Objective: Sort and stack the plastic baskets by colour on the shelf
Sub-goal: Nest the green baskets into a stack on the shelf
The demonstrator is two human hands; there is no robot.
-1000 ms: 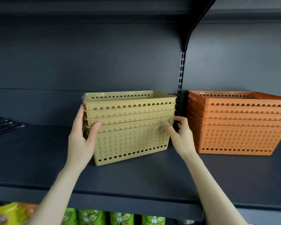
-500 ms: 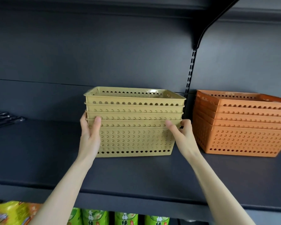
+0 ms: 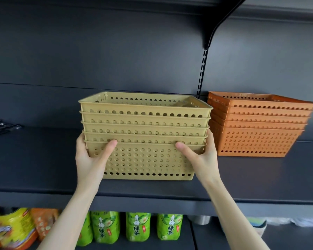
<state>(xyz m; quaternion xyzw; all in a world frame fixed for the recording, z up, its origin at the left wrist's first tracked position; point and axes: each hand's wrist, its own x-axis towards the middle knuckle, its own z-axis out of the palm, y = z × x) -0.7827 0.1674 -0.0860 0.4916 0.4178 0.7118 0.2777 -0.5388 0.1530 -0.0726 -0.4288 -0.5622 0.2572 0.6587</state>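
- Task item one: a stack of five nested yellow perforated plastic baskets (image 3: 143,159), rectangular, stands upright at the middle of the dark grey metal shelf (image 3: 43,159), close to its front edge. Whether the base rests on the board or is held just above it cannot be told.
- Task item two: a nested stack of orange perforated plastic baskets (image 3: 257,134) of the same pattern sits on the same shelf, to the right of the yellow stack and further back. The two stacks are near each other but apart.
- Left hand (image 3: 90,159): clasps the left front corner of the yellow stack. The thumb (image 3: 110,144) lies across the front wall at the lowest rim; the fingers wrap round the side, mostly hidden.
- Right hand (image 3: 202,159): clasps the right front corner likewise, thumb (image 3: 181,146) on the front wall at the lowest rim, fingers curled round the side.
- Both forearms rise from below the shelf edge.
- Far left of the shelf: dark slender objects (image 3: 2,126), blurred, not identifiable.
- Back panel: a black slotted upright (image 3: 202,73) with a curved bracket (image 3: 215,27) above.
- Lower tier: green tea bottles (image 3: 137,226) in a row, with yellow and orange snack packets (image 3: 13,230) to their left.
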